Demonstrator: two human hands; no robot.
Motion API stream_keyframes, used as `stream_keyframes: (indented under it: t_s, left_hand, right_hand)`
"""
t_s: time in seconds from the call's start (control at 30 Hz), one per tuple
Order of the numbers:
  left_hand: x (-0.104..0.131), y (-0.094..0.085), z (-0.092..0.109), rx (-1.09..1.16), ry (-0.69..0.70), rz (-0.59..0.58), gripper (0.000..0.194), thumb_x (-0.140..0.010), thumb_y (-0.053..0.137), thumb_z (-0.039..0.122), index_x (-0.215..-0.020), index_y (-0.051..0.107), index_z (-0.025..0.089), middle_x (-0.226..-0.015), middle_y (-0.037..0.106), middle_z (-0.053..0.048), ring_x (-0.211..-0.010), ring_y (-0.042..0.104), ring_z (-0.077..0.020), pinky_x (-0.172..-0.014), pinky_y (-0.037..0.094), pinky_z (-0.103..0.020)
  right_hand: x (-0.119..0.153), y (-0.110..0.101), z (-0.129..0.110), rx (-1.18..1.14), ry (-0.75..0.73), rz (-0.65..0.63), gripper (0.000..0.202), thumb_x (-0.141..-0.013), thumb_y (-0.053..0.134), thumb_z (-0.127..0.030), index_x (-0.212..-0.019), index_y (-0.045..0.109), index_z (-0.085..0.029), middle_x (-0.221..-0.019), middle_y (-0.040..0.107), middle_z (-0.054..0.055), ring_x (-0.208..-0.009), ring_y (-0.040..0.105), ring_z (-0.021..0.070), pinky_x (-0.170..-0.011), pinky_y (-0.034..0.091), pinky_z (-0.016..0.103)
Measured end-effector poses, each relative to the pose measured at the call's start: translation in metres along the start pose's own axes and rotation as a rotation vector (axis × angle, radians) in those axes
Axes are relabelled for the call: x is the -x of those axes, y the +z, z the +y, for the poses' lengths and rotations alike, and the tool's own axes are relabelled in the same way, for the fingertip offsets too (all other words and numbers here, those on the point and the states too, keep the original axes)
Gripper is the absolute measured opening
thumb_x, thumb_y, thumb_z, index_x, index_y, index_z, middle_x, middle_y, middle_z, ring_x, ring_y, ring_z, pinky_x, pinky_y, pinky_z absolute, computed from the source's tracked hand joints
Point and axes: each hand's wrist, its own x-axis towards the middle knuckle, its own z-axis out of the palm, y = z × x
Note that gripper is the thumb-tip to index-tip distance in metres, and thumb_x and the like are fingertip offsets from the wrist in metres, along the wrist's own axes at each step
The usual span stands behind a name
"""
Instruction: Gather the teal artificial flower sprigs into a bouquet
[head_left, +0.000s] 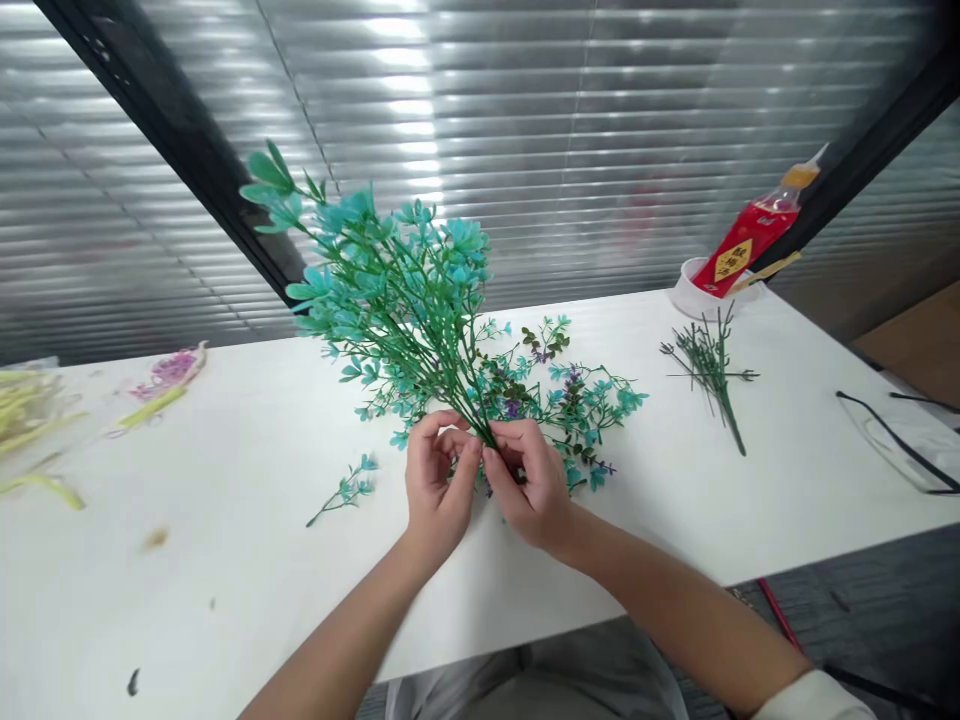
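Note:
A bunch of artificial flower stems (397,290), green with turquoise leaves, rises from my two hands and leans to the left. My right hand (529,480) is closed around the lower stems. Beside it, my left hand (442,480) pinches at the same stem ends, its thumb and fingers touching them. Behind and below my hands lies a loose pile of sprigs (585,400), turquoise with some dark green and purple ones. One small turquoise sprig (349,490) lies alone to the left. The very ends of the held stems are hidden by my fingers.
On the white table (247,580) a bare green stem (716,370) lies at the right, near glasses (907,440). A red-labelled bottle (750,240) tilts in a white bowl (686,298). Yellow strips (30,410) and a pink-purple bundle (169,372) lie left. Blinds (510,130) stand behind.

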Motion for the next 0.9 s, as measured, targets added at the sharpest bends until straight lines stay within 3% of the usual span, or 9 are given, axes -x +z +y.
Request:
stream_keyframes:
  t_s: [0.23,0.6,0.9]
  left_hand:
    - [0.0009,-0.0006,-0.0011,-0.042,-0.027,-0.034,0.028,-0.098,0.055,0.031,-0.126,0.054,0.024,-0.084,0.057,-0.001,-0.066,0.055,-0.0104,-0.063,0.049,-0.024]
    - [-0.0029,-0.0015,0.0002,0.110,-0.141,-0.098,0.029,-0.091,0.067,0.032,-0.115,0.055,0.025,-0.089,0.060,-0.001,-0.068,0.059,-0.0108,-0.062,0.049,-0.024]
    - [-0.0088,0.0000,0.0065,0.187,-0.187,-0.112,0.026,-0.087,0.072,0.031,-0.102,0.052,0.023,-0.078,0.055,0.003,-0.063,0.054,-0.0085,-0.058,0.044,-0.021]
  right_hand:
    - [0.0007,-0.0021,0.0011,0.076,-0.001,-0.001,0.019,-0.094,0.052,-0.016,-0.112,0.050,-0.022,-0.067,0.056,-0.005,-0.046,0.046,0.0075,-0.046,0.038,0.020]
    - [-0.0026,-0.0045,0.0032,0.260,-0.149,0.027,0.027,-0.091,0.052,-0.012,-0.116,0.050,-0.022,-0.077,0.069,0.001,-0.056,0.062,0.0133,-0.051,0.049,0.023]
    - [-0.0033,-0.0045,0.0038,0.315,-0.208,0.028,0.030,-0.091,0.049,-0.012,-0.119,0.049,-0.022,-0.085,0.073,0.006,-0.064,0.069,0.0178,-0.055,0.053,0.026]
